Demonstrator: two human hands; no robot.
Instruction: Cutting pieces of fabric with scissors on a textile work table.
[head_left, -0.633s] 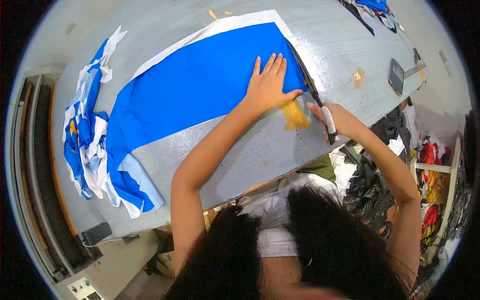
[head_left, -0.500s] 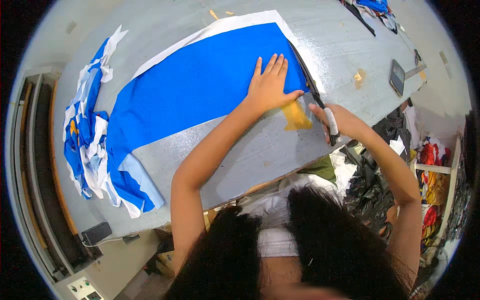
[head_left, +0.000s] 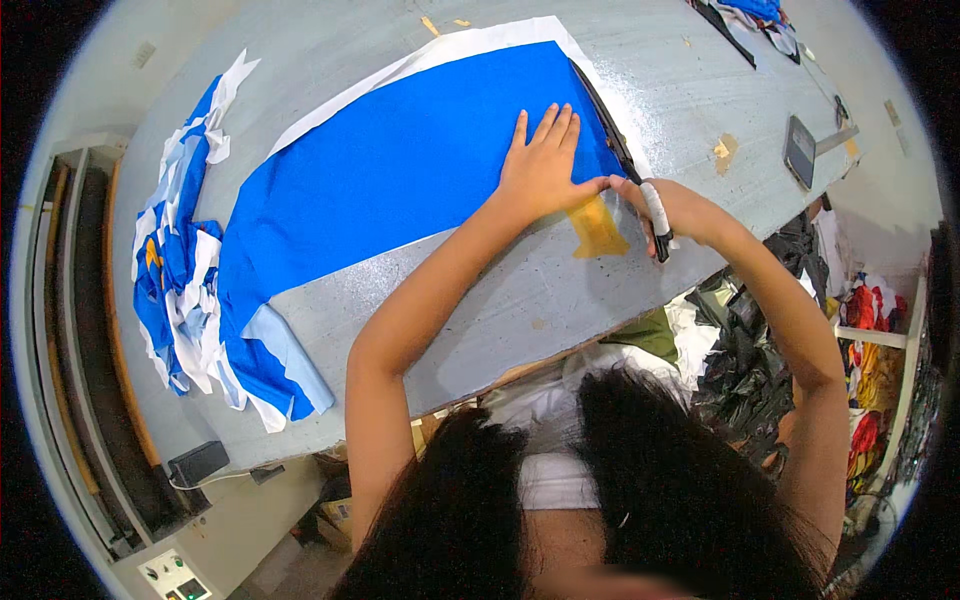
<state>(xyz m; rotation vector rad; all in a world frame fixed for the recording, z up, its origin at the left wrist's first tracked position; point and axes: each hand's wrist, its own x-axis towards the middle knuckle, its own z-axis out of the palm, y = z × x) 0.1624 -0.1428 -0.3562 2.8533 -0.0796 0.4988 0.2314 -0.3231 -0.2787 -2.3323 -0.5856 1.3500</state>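
A large blue fabric piece (head_left: pixel 400 150) lies spread over a white layer (head_left: pixel 340 100) that shows along its far and right edges. My left hand (head_left: pixel 540 165) rests flat on the blue fabric near its right side, fingers spread. In my right hand (head_left: pixel 680 212) is a pair of scissors (head_left: pixel 617 137) with dark blades and a white-wrapped handle. Its blades lie along the fabric's right edge, and the handle is toward me. My left thumb tip is close to the fingers of my right hand.
Crumpled blue and white fabric scraps (head_left: pixel 180 290) lie on the left of the grey table (head_left: pixel 450 330). A phone (head_left: pixel 799 150) sits at the right, with more fabric (head_left: pixel 755 15) at the far right corner. Black plastic (head_left: pixel 745 350) and a shelf of coloured cloth (head_left: pixel 870 335) are beyond the near right edge.
My right hand has pushed the scissors slightly farther away along the fabric's right edge, closer to my left thumb. The left hand stays flat on the fabric.
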